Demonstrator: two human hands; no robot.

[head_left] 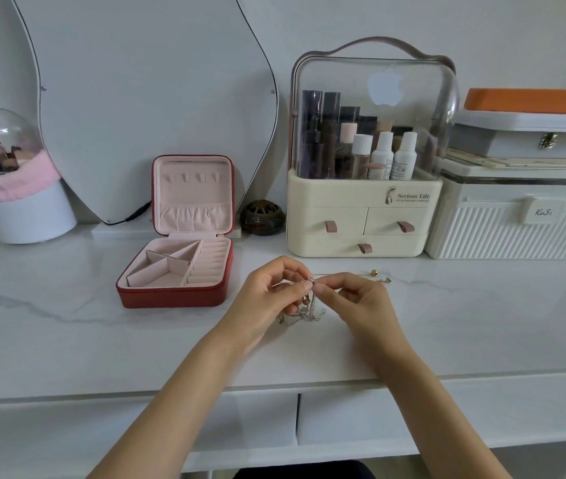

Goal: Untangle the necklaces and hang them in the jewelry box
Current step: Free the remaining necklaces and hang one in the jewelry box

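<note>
We see left hand (271, 292) and right hand (354, 299) both pinching necklaces (309, 307) above table (67, 323). Chains look light, limp, snag-prone; we'd grip near clasp.

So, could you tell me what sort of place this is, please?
Most likely a home dressing table: a curvy mirror leans against the wall, a clear-lidded cosmetics organiser holds bottles, and an open red jewelry box sits on the white tabletop.
</note>
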